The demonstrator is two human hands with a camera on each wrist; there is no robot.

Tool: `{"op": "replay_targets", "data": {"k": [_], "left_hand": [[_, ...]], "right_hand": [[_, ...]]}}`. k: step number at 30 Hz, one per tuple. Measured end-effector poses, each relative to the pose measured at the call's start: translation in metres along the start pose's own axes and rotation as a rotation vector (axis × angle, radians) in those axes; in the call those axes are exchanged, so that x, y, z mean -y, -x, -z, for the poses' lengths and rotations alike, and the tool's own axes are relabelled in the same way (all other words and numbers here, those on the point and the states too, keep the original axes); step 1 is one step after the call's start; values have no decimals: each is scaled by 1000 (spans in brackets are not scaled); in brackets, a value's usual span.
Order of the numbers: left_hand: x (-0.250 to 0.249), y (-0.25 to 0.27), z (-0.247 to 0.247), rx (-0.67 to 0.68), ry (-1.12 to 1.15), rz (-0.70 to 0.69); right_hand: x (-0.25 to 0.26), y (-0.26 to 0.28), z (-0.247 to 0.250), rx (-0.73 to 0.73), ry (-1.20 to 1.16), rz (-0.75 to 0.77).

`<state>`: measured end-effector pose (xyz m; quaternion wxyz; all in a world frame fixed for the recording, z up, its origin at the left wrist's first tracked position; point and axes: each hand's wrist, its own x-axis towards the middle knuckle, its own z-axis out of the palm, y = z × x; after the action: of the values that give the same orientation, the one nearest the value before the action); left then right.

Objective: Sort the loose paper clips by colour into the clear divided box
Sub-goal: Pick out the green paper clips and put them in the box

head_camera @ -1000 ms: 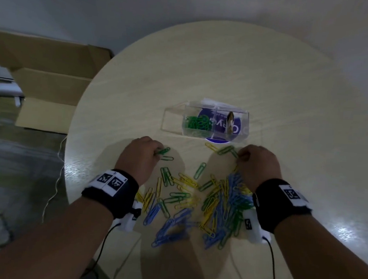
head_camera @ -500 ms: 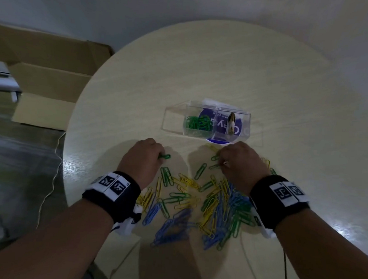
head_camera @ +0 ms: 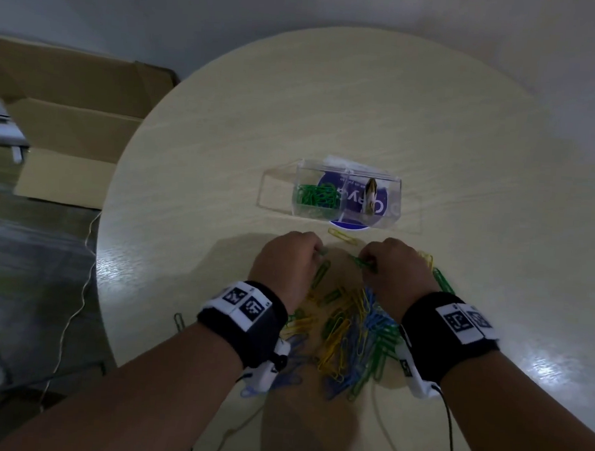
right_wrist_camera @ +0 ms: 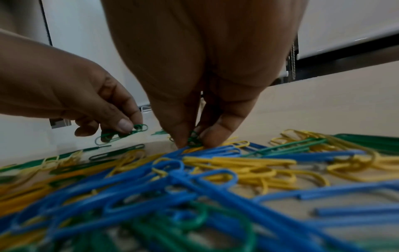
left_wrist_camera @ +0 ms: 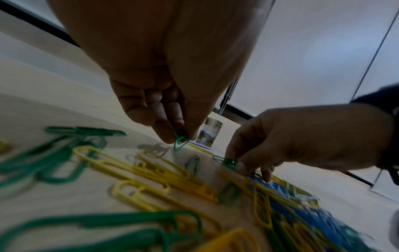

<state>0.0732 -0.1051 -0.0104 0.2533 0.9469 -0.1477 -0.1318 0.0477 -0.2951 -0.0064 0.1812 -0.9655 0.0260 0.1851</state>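
A heap of loose paper clips (head_camera: 349,338) in green, yellow and blue lies on the round table's near side. My left hand (head_camera: 288,260) pinches green clips (left_wrist_camera: 180,144) between thumb and fingertips just above the table; they show again as green clips (right_wrist_camera: 121,133) in the right wrist view. My right hand (head_camera: 389,270) pinches other green clips (head_camera: 362,263) at the heap's far edge, seen as a small green bunch (right_wrist_camera: 194,140) between thumb and forefinger. Beyond both hands stands the clear divided box (head_camera: 393,196); its left compartment holds green clips (head_camera: 317,200).
A yellow clip (head_camera: 341,236) lies alone between the hands and the box. The box's open lid (head_camera: 277,188) rests flat to its left. Cardboard boxes (head_camera: 67,128) sit on the floor left of the table (head_camera: 332,104). Cables hang off the near edge.
Both hands have drawn closer together toward the middle. The left hand has moved right while still holding green clips; the right hand has shifted left and now pinches green clips at the heap's far edge.
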Motion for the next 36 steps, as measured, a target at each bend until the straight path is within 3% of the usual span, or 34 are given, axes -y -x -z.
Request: {"op": "replay_targets", "data": {"k": [11,20,27,31,33,36], "left_hand": [[-6,10,-8,136,-403,-80],[-11,15,-3,163,-545,-147],[7,12,3,160,-622,-172],[12,10,12,147,-538,-165],[12,5,24,84,-347,-68],[0,-11,49,-139,60,81]], "right_hand": [[10,4,4,58,133,61],[12,-3,3,118,12,121],[2,3,21,-103,-205,39],[1,4,38,-207,-347,-21],[3,2,46,-241,-411,-51],[12,-11,53,-273,-500,-62]]}}
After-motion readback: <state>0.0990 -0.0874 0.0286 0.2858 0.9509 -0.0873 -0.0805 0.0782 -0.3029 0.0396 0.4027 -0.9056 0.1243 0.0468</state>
